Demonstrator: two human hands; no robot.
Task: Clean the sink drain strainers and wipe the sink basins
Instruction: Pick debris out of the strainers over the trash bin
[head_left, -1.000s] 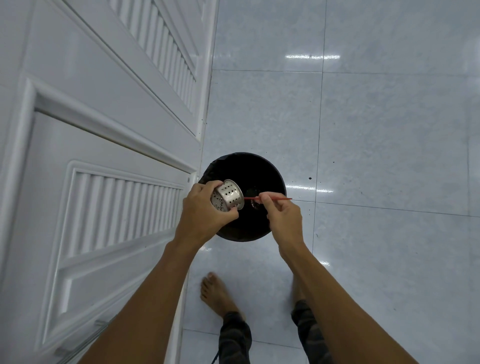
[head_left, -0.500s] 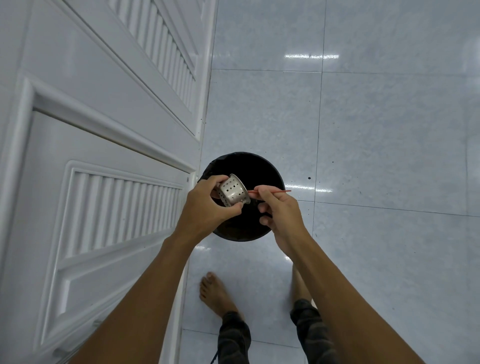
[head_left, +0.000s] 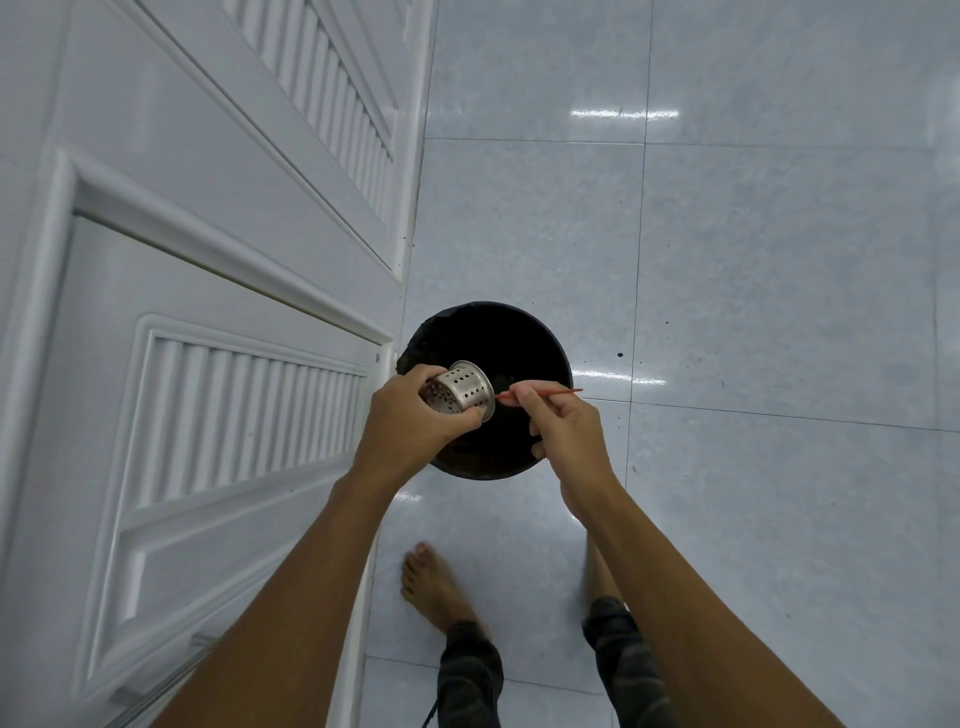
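My left hand (head_left: 415, 418) grips a perforated steel drain strainer (head_left: 462, 388), tilted on its side with its rim turned toward my right hand. A thin red stick (head_left: 550, 393) is pinched in my right hand (head_left: 563, 428), and its tip points at the strainer's rim, just short of it. Both hands hover over a round black bin (head_left: 519, 343) standing on the floor. The inside of the strainer is hidden from me.
White louvred cabinet doors (head_left: 208, 312) fill the left side, close to the bin. Glossy pale floor tiles (head_left: 753, 260) with a few dark specks spread to the right. My bare left foot (head_left: 434, 584) and dark trouser legs show below the hands.
The strainer has been turned in my left hand, its rim now facing right. My right hand with the stick has shifted slightly right, and the tip has drawn back from the strainer.
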